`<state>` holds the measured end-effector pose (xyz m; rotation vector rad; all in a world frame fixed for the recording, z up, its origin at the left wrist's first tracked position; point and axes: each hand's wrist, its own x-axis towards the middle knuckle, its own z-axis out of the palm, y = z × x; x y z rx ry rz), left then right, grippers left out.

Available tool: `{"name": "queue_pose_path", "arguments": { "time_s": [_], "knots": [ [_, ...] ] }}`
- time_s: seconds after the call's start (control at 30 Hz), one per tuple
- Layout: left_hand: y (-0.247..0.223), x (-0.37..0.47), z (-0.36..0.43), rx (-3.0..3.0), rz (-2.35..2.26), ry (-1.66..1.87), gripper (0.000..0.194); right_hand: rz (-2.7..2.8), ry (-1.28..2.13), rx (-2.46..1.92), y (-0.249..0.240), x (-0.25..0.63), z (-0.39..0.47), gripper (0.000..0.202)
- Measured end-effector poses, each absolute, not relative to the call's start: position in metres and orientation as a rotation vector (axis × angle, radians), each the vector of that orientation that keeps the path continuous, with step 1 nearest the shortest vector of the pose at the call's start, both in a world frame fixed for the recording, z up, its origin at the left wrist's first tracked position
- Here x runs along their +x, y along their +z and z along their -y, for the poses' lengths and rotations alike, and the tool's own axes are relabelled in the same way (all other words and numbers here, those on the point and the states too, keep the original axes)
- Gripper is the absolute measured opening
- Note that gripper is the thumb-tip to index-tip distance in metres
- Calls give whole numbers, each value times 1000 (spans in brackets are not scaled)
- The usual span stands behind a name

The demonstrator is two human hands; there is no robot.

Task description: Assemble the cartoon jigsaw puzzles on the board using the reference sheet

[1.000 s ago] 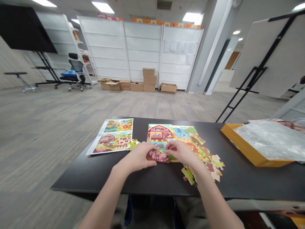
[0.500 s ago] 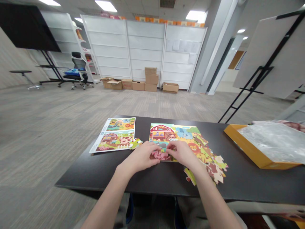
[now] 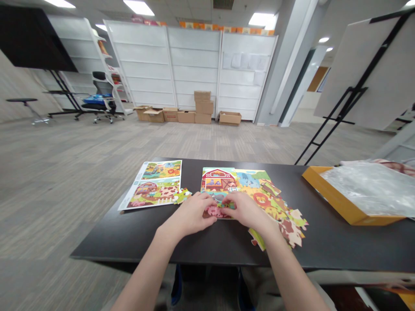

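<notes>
A partly assembled jigsaw puzzle (image 3: 220, 185) with a red barn lies on the dark table. At its near edge is a pink pig section (image 3: 214, 211) between my hands. My left hand (image 3: 194, 211) curls round the puzzle's near left corner, fingertips on top and thumb at the front edge. My right hand (image 3: 244, 209) pinches a puzzle piece against the pig section; its fingers partly hide the piece. A safari section with a lion (image 3: 261, 199) adjoins on the right. Loose puzzle pieces (image 3: 291, 232) lie in a pile beside my right forearm.
A printed picture sheet (image 3: 152, 185) lies at the left, with a few pieces (image 3: 182, 196) on its right edge. An orange box (image 3: 337, 201) holding clear plastic wrap (image 3: 372, 185) stands at the right. Beyond the table (image 3: 129, 242) are cardboard boxes (image 3: 203, 106) and white shelving.
My right hand has shifted slightly and its fingers press lower and closer over the pig section. My left hand stays at the corner. The whole view has moved a little.
</notes>
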<state>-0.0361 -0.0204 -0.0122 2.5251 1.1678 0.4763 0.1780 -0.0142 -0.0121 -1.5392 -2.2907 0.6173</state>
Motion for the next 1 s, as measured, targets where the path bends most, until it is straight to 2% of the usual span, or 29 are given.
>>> {"name": "queue_pose_path", "arguments": {
  "time_s": [0.23,0.53,0.7,0.87,1.0],
  "knots": [
    [-16,-36,20,2532,-1225,446,22,2234,522,-1495,0,196,13,17],
    [-18,-37,18,2555,-1254,413,36,1623,131,-2090,8,318,12,30],
    [-17,-36,19,2547,-1256,414,36,1622,230,-2194,-2,352,19,28],
    [-19,-37,18,2532,-1257,411,34,1684,420,-2227,-14,359,18,34],
    [-16,-38,15,2531,-1204,450,36,1732,444,-2177,-9,355,25,36]
  ]
}}
